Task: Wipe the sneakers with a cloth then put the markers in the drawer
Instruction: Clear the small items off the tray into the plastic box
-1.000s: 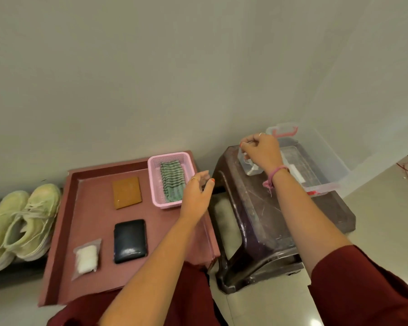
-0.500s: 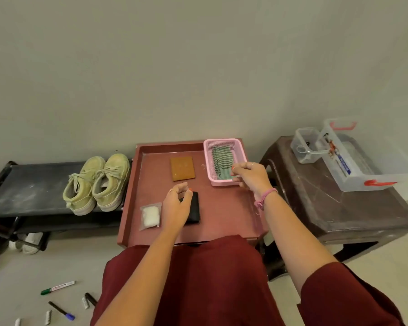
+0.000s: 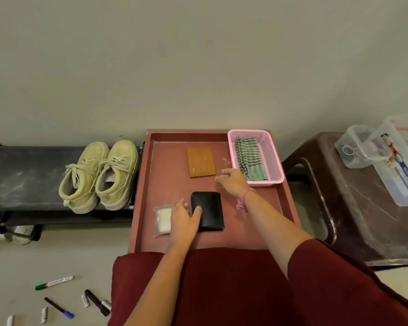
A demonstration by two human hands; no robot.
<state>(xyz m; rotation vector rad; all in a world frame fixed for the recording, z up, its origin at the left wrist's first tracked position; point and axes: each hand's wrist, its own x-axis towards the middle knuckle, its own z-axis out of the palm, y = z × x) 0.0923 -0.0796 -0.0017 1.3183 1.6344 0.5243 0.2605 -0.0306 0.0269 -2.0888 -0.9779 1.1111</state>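
A pair of pale yellow-green sneakers (image 3: 99, 175) stands on a low black bench (image 3: 21, 175) at the left. A green striped cloth (image 3: 250, 161) lies folded in a pink basket (image 3: 272, 147) at the far right corner of a red tray table (image 3: 285, 208). Several markers lie on the floor at the lower left, among them a green one (image 3: 54, 282) and a blue-tipped one (image 3: 59, 308). My left hand (image 3: 184, 222) rests on the tray with its thumb on a black wallet (image 3: 210, 210). My right hand (image 3: 232, 182) hovers just left of the basket, fingers loosely curled, holding nothing I can see.
A brown card (image 3: 200, 162) and a small plastic bag of white stuff (image 3: 163, 220) also lie on the tray. A dark brown stool (image 3: 353, 208) at the right carries a clear box (image 3: 398, 170) and a small clear container (image 3: 353, 149). My red-clothed lap fills the foreground.
My view swung left and down, away from the stool. My right hand left the clear container on the stool and came to the basket's left side. My left hand dropped onto the wallet.
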